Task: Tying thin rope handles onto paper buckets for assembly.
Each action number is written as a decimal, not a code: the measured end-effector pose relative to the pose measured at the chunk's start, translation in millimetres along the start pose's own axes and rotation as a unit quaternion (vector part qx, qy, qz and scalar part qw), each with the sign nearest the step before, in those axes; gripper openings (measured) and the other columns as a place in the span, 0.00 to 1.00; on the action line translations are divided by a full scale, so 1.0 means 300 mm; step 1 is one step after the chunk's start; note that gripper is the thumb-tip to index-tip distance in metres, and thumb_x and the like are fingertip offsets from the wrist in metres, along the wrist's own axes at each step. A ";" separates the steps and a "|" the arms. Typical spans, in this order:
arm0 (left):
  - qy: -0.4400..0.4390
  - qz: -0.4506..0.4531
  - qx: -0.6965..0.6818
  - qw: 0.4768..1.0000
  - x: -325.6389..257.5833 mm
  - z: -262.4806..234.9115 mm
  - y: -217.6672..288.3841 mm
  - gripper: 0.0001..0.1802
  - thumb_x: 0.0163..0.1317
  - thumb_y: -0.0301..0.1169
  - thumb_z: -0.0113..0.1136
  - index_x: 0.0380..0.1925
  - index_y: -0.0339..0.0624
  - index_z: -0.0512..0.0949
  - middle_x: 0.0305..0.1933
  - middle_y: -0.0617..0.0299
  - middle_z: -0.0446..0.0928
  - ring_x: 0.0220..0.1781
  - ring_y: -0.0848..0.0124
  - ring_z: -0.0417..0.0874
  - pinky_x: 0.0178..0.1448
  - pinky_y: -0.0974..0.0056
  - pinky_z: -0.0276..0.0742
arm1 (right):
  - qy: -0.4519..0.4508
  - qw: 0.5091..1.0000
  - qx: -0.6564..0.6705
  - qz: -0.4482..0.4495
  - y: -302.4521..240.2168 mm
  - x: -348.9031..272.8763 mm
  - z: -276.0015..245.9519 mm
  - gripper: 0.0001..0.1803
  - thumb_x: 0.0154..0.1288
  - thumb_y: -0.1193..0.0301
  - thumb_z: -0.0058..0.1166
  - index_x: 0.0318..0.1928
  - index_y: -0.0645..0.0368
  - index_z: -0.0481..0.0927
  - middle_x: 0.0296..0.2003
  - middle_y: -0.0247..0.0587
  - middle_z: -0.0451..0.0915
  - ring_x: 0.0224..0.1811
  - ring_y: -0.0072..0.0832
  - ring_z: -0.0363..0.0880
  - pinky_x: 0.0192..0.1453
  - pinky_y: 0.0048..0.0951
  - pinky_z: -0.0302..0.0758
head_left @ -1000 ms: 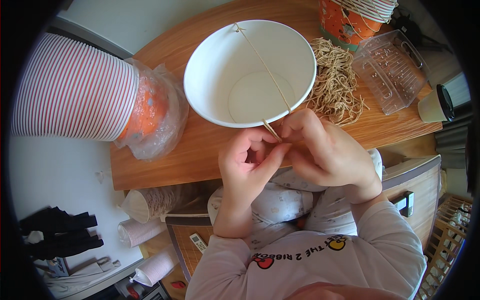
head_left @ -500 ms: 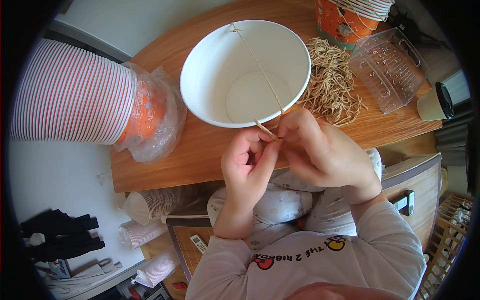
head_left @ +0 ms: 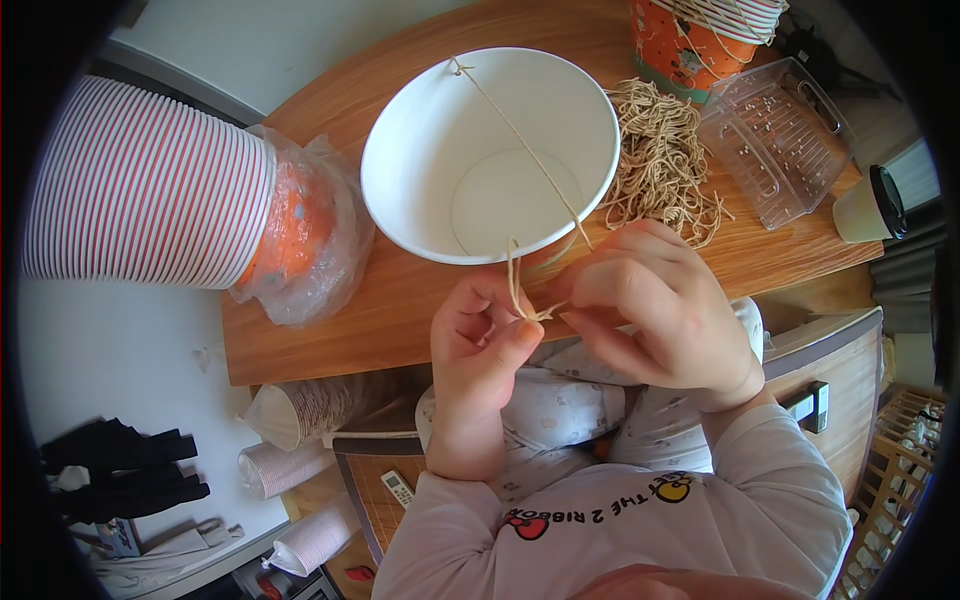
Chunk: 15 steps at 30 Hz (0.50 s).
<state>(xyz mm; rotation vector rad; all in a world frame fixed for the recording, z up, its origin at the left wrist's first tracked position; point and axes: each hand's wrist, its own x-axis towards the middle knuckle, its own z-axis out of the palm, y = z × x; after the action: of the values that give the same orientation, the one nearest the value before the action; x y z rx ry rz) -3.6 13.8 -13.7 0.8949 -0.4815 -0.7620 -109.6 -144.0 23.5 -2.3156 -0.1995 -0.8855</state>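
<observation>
A white paper bucket [head_left: 490,150], wide-mouthed and round, is seen on the wooden table [head_left: 330,320] just beyond the hands, with a thin tan string [head_left: 520,150] stretched straight across its opening from a knot at the far rim to the near rim. The string's near end, bent into a small loop, is pinched between the closed fingertips of the left hand [head_left: 480,345] and the right hand [head_left: 650,305], which are pressed together. A pile of similar cut strings [head_left: 660,160] lies just beside the bucket.

Left hand [head_left: 478,345] and right hand [head_left: 650,300] pinching a tan twine [head_left: 520,290] end between thumb and fingertips — loop standing just above them. Beyond the fingers, white paper bucket [head_left: 420,160], twine strung across its mouth; loose twine pile [head_left: 660,160] right of it.
</observation>
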 end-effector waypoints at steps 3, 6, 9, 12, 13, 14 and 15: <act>-0.026 -0.005 -0.027 0.999 0.001 -0.016 -0.018 0.15 0.54 0.26 0.72 0.37 0.37 0.76 0.26 0.74 0.71 0.25 0.88 0.61 0.29 0.79 0.54 | 0.003 1.000 -0.011 -0.016 -0.009 0.006 -0.005 0.13 0.52 0.76 0.63 0.39 0.54 0.74 0.29 0.32 0.78 0.32 0.32 0.78 0.37 0.33 0.71; -0.044 0.011 -0.001 0.999 0.004 -0.012 -0.029 0.15 0.53 0.27 0.73 0.37 0.36 0.77 0.24 0.75 0.70 0.23 0.88 0.60 0.28 0.78 0.53 | 0.004 1.000 -0.018 -0.017 -0.009 0.004 -0.004 0.13 0.52 0.75 0.64 0.37 0.53 0.75 0.28 0.30 0.78 0.32 0.31 0.78 0.37 0.32 0.71; -0.044 0.021 0.007 0.999 0.004 -0.017 -0.042 0.14 0.53 0.26 0.73 0.38 0.34 0.79 0.24 0.75 0.71 0.23 0.88 0.61 0.27 0.78 0.53 | 0.011 1.000 -0.013 -0.011 -0.013 0.003 -0.005 0.12 0.51 0.76 0.64 0.36 0.53 0.75 0.28 0.29 0.77 0.32 0.30 0.78 0.36 0.32 0.70; -0.039 0.017 -0.002 0.999 0.001 -0.008 -0.044 0.14 0.54 0.25 0.72 0.39 0.32 0.81 0.26 0.71 0.75 0.24 0.87 0.65 0.28 0.78 0.57 | 0.011 1.000 0.006 -0.016 -0.011 -0.001 -0.009 0.12 0.51 0.76 0.63 0.35 0.52 0.74 0.28 0.29 0.77 0.32 0.30 0.78 0.35 0.31 0.70; -0.039 0.012 -0.002 0.999 0.000 -0.004 -0.044 0.14 0.55 0.25 0.71 0.40 0.31 0.81 0.28 0.69 0.77 0.25 0.86 0.68 0.29 0.78 0.59 | 0.008 1.000 0.016 -0.025 -0.010 -0.003 -0.010 0.12 0.51 0.76 0.63 0.34 0.52 0.73 0.28 0.29 0.77 0.31 0.30 0.78 0.35 0.31 0.69; -0.040 0.012 -0.002 0.999 0.000 -0.009 -0.046 0.14 0.55 0.25 0.71 0.40 0.31 0.81 0.28 0.69 0.77 0.25 0.86 0.68 0.29 0.78 0.59 | 0.008 1.000 0.015 -0.024 -0.009 -0.004 -0.010 0.12 0.51 0.76 0.63 0.34 0.52 0.73 0.28 0.29 0.77 0.31 0.30 0.78 0.35 0.31 0.69; -0.043 0.017 -0.008 0.999 0.000 -0.018 -0.049 0.14 0.55 0.25 0.71 0.40 0.31 0.81 0.30 0.66 0.79 0.26 0.85 0.70 0.30 0.78 0.62 | 0.011 0.999 0.013 -0.029 -0.009 -0.004 -0.010 0.12 0.51 0.76 0.63 0.33 0.52 0.73 0.28 0.29 0.77 0.31 0.30 0.77 0.34 0.31 0.69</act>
<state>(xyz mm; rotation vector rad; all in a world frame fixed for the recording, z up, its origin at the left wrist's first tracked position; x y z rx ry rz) -5.7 10.6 -29.0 0.8399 -0.5647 -0.7736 -113.3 -143.6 25.8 -2.2851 -0.2681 -0.9307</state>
